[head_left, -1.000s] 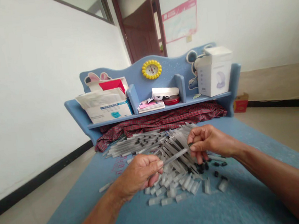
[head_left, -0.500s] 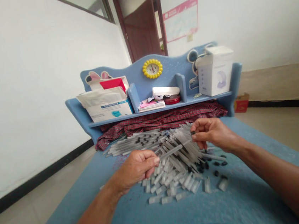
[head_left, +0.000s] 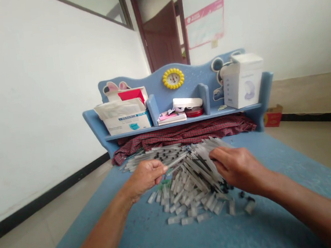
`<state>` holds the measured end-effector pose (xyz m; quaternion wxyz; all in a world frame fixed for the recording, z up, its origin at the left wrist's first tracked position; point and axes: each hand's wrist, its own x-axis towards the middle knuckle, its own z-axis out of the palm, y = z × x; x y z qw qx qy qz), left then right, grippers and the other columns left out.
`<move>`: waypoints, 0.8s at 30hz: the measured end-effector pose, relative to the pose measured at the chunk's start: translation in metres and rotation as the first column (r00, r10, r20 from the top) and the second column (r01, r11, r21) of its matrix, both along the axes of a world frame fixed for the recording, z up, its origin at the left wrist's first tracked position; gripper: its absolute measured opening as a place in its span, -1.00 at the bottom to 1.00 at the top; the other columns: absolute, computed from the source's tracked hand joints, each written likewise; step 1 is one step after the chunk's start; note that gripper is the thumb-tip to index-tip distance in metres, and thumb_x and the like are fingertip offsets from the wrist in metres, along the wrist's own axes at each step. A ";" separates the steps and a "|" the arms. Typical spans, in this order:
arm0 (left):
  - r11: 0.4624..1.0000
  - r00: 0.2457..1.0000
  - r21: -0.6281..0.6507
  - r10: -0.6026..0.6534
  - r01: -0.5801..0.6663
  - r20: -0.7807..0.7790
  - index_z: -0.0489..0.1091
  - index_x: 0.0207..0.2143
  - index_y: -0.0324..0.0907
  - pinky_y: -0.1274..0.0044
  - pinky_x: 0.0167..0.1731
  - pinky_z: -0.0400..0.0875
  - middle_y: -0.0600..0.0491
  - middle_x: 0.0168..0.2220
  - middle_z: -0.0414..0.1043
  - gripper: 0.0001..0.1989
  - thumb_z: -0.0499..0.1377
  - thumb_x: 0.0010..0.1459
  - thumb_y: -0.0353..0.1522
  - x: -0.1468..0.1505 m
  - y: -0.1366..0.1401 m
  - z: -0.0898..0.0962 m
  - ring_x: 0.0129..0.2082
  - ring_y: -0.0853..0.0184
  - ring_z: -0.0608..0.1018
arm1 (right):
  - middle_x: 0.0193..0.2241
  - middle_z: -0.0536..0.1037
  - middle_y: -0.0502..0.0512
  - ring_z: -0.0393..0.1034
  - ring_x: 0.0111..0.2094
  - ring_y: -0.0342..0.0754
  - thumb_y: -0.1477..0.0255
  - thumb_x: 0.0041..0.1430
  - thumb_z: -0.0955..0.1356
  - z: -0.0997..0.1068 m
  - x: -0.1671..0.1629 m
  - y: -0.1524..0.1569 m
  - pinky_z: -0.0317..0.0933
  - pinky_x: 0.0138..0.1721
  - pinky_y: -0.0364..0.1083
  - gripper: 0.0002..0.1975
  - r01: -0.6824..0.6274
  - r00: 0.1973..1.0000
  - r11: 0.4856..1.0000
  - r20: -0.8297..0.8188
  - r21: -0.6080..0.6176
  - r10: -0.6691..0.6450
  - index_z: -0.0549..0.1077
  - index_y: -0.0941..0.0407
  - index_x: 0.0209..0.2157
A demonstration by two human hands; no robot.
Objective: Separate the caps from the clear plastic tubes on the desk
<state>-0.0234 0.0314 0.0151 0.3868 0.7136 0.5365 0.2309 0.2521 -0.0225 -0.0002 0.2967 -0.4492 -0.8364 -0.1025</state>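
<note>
My left hand [head_left: 149,177] is closed, thumb and fingers pinching the near end of a translucent pen barrel [head_left: 177,161]. The barrel points up and to the right, above the pile. My right hand [head_left: 239,168] lies over the right side of a heap of long clear barrels [head_left: 199,167]. Its fingers are curled, and whatever they hold is hidden behind the hand. Short translucent pen caps [head_left: 187,196] are spread in front of the heap. Small black plugs [head_left: 227,187] lie partly under my right hand. Farther back rests a row of barrels with black ends [head_left: 157,155].
Behind the pile, a red plaid cloth [head_left: 184,133] is bunched beneath a blue shelf [head_left: 165,126]. The shelf carries a mask box [head_left: 126,122], a white carton [head_left: 244,82], papers and a red round tin [head_left: 194,112]. The blue tabletop [head_left: 153,235] stretches toward me.
My right hand has left the barrel's far end, where it held a small black piece, and has moved down onto the heap. My left hand keeps the barrel, shifted slightly left. The view has shifted a little.
</note>
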 end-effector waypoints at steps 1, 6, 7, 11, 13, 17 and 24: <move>1.000 1.000 0.001 -0.011 0.011 -0.001 0.25 -0.57 -0.22 0.67 -0.69 -0.09 0.22 -0.70 0.18 -0.60 0.14 -0.02 -0.05 0.002 -0.001 0.000 -0.71 0.54 0.10 | -0.49 0.47 0.09 0.32 -0.50 -0.12 0.60 0.12 0.18 0.000 -0.001 -0.002 0.02 -0.48 -0.13 -0.82 0.006 0.998 0.999 0.065 -0.045 -0.003 0.37 0.15 -0.39; 0.999 0.999 0.003 -0.035 0.035 -0.029 0.25 -0.59 -0.21 0.66 -0.68 -0.03 0.20 -0.71 0.20 -0.59 0.14 -0.02 -0.04 0.006 -0.003 -0.002 -0.70 0.51 0.15 | -0.59 0.45 0.05 0.23 -0.60 -0.16 0.58 0.06 0.24 0.003 -0.003 -0.006 -0.13 -0.56 -0.12 -0.89 0.082 0.983 0.959 0.183 -0.271 -0.032 0.35 0.13 -0.45; 0.999 0.999 0.004 -0.039 0.039 -0.034 0.25 -0.59 -0.21 0.65 -0.67 -0.02 0.20 -0.70 0.21 -0.60 0.14 -0.02 -0.05 0.007 -0.004 -0.002 -0.70 0.51 0.16 | -0.59 0.45 0.05 0.23 -0.59 -0.15 0.58 0.05 0.25 0.003 -0.004 -0.006 -0.12 -0.56 -0.13 -0.89 0.077 0.985 0.947 0.170 -0.313 -0.023 0.36 0.12 -0.45; 0.998 0.997 0.004 -0.058 0.058 -0.050 0.30 -0.56 -0.21 0.65 -0.67 0.00 0.20 -0.71 0.20 -0.63 0.15 -0.03 -0.07 0.011 -0.006 -0.004 -0.70 0.50 0.17 | -0.61 0.43 0.01 0.25 -0.58 -0.17 0.58 0.00 0.26 0.006 -0.002 -0.003 -0.04 -0.55 -0.17 -0.88 0.007 0.999 0.894 0.042 -0.448 0.013 0.40 0.11 -0.45; 0.998 0.996 0.008 -0.069 0.070 -0.056 0.32 -0.56 -0.21 0.65 -0.66 0.02 0.20 -0.71 0.20 -0.64 0.15 -0.03 -0.08 0.012 -0.007 -0.005 -0.69 0.49 0.18 | -0.64 0.41 -0.03 0.23 -0.61 -0.19 0.57 -0.02 0.27 0.013 0.003 -0.001 -0.01 -0.56 -0.18 -0.88 -0.009 1.000 0.881 -0.014 -0.472 0.002 0.41 0.11 -0.47; 0.997 0.995 0.028 -0.076 0.077 -0.063 0.34 -0.55 -0.22 0.65 -0.66 0.03 0.20 -0.71 0.20 -0.67 0.14 -0.02 -0.12 0.014 -0.007 -0.006 -0.68 0.49 0.19 | -0.67 0.40 -0.05 0.21 -0.63 -0.20 0.57 -0.07 0.29 0.027 0.021 0.000 0.00 -0.58 -0.19 -0.89 0.002 0.999 0.842 0.029 -0.539 0.016 0.42 0.12 -0.54; 0.993 0.990 0.020 -0.118 0.120 -0.077 0.29 -0.59 -0.20 0.65 -0.66 0.01 0.20 -0.70 0.21 -0.67 0.12 0.00 -0.12 0.017 -0.010 -0.005 -0.69 0.50 0.17 | -0.63 0.47 0.11 0.24 -0.63 -0.11 0.60 -0.14 0.27 0.017 0.026 0.004 -0.06 -0.59 -0.11 -0.83 0.143 0.935 0.832 0.350 -0.536 0.065 0.45 0.12 -0.64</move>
